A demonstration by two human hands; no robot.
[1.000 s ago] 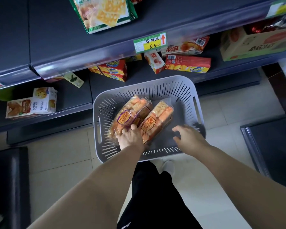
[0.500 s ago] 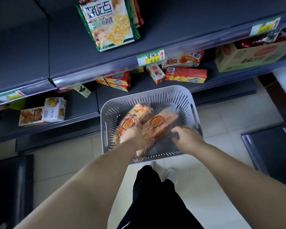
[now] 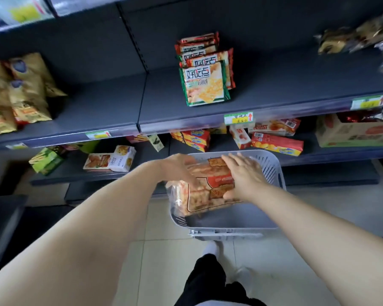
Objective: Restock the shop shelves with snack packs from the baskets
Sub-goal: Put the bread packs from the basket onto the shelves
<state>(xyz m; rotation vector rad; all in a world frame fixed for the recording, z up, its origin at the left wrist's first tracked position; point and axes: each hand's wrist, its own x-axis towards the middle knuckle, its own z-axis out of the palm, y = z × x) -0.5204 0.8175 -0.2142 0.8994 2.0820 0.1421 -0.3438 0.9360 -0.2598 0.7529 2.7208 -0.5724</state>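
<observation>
Left grip [image 3: 179, 167] and right grip [image 3: 241, 175] clamp seemingly two snack packs [image 3: 206, 195] over one basket [image 3: 273, 173].

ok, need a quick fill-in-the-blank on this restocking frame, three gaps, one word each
1. The left hand and right hand hold the snack packs over a plastic ____.
2. The front cracker bag on the shelf above has a ____ border.
3. The red arrow on the price tag points ____.

Missing words: basket; green; up
</observation>
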